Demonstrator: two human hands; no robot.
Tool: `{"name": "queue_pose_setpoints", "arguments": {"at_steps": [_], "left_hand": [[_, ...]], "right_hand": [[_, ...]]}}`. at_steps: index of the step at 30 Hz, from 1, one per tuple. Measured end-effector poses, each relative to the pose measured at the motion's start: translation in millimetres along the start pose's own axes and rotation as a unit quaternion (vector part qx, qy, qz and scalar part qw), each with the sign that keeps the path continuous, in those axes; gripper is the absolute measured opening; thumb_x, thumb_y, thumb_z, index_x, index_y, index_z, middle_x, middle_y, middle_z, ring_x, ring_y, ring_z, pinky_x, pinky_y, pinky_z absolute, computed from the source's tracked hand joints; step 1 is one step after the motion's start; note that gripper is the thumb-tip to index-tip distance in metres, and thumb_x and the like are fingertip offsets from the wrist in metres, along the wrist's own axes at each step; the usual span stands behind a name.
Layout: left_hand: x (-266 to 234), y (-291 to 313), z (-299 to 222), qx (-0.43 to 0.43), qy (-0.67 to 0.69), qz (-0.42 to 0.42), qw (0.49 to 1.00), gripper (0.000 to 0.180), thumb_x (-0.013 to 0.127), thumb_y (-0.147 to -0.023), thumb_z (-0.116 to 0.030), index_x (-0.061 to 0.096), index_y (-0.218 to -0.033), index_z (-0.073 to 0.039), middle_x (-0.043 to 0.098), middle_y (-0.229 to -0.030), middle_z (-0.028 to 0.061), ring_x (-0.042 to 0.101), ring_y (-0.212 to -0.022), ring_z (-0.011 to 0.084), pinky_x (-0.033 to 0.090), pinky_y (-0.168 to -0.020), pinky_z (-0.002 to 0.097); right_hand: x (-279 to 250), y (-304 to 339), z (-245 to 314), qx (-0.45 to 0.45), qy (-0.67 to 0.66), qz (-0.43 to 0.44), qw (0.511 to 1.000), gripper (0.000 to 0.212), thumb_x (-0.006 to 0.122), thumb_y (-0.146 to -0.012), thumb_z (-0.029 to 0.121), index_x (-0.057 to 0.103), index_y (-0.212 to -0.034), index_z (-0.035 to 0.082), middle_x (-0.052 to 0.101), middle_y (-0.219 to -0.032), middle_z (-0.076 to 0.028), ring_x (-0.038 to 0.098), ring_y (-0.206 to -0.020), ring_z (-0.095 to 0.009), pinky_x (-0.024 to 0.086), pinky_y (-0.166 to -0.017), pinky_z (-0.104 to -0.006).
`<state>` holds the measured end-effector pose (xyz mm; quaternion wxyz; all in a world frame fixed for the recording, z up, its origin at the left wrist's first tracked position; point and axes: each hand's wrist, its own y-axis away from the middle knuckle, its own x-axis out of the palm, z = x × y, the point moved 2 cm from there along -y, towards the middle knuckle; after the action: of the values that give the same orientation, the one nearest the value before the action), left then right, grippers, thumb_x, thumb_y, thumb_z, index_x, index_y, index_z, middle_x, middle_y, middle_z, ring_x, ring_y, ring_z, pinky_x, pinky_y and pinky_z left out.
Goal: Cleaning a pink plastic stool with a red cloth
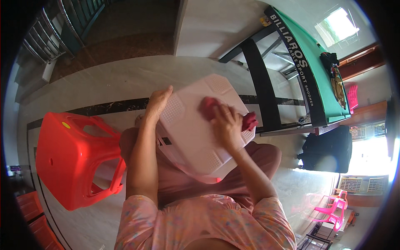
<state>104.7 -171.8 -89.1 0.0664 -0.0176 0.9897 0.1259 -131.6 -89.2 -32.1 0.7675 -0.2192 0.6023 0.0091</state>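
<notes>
A pale pink plastic box [196,133] lies tilted across my lap, its flat face up, with dotted pads at the corners and a small black patch on its left side. My left hand [157,103] holds the box by its upper left edge, thumb up and the other fingers mostly hidden. Under my right hand [227,127] is a crumpled dark red cloth [207,107], pressed on the right part of that face. Part of the cloth sticks out to the right of the hand. Motion slightly blurs the right fingers and cloth.
A red plastic stool [62,160] stands close on my left. To the right rises a green-topped billiard table [308,62] with black legs, clothing lying on it. A dark suitcase [327,149] and pink chairs [333,210] are farther right. Metal railings [50,33] are at the far left.
</notes>
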Motion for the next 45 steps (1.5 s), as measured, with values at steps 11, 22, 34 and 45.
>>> {"name": "queue_pose_setpoints", "arguments": {"at_steps": [11, 22, 34, 45], "left_hand": [[1.2, 10.8, -15.1, -0.094, 0.113, 0.032, 0.989, 0.089, 0.026, -0.080, -0.073, 0.061, -0.098, 0.006, 0.063, -0.094, 0.0158, 0.059, -0.086, 0.0201, 0.044, -0.079, 0.0303], [0.5, 17.6, -21.6, -0.110, 0.111, -0.018, 0.987, 0.091, 0.022, -0.079, -0.074, 0.062, -0.095, 0.006, 0.063, -0.088, 0.0136, 0.059, -0.084, 0.0183, 0.045, -0.077, 0.0289], [-2.2, 11.8, -13.3, -0.005, -0.001, -0.010, 1.000, 0.054, 0.056, -0.081, -0.049, 0.065, -0.080, 0.004, 0.059, -0.073, 0.0047, 0.052, -0.065, 0.0122, 0.041, -0.063, 0.0258], [0.4, 11.2, -13.4, -0.010, 0.130, 0.029, 0.991, 0.033, 0.062, -0.080, -0.029, 0.054, -0.060, -0.004, 0.051, -0.060, -0.0019, 0.044, -0.055, 0.0077, 0.035, -0.053, 0.0254]], "right_hand": [[25.0, -56.1, 42.7, -0.044, -0.026, 0.015, 0.999, 0.043, 0.055, -0.081, 0.031, 0.050, -0.121, 0.016, 0.043, -0.126, -0.008, 0.037, -0.117, -0.035, 0.027, -0.097, -0.0527], [-0.7, 19.1, 53.9, -0.059, 0.004, 0.037, 0.998, 0.048, 0.062, -0.071, 0.023, 0.053, -0.118, 0.013, 0.043, -0.127, -0.008, 0.036, -0.117, -0.037, 0.028, -0.096, -0.0574], [34.5, -87.1, 17.1, 0.014, 0.020, 0.008, 1.000, 0.046, 0.051, -0.083, 0.033, 0.045, -0.125, 0.017, 0.041, -0.127, -0.007, 0.035, -0.118, -0.033, 0.026, -0.096, -0.0559], [-11.5, 28.6, 37.0, 0.019, -0.004, 0.035, 0.999, 0.042, 0.057, -0.075, 0.020, 0.053, -0.116, 0.016, 0.042, -0.126, -0.007, 0.035, -0.118, -0.035, 0.027, -0.095, -0.0579]]}}
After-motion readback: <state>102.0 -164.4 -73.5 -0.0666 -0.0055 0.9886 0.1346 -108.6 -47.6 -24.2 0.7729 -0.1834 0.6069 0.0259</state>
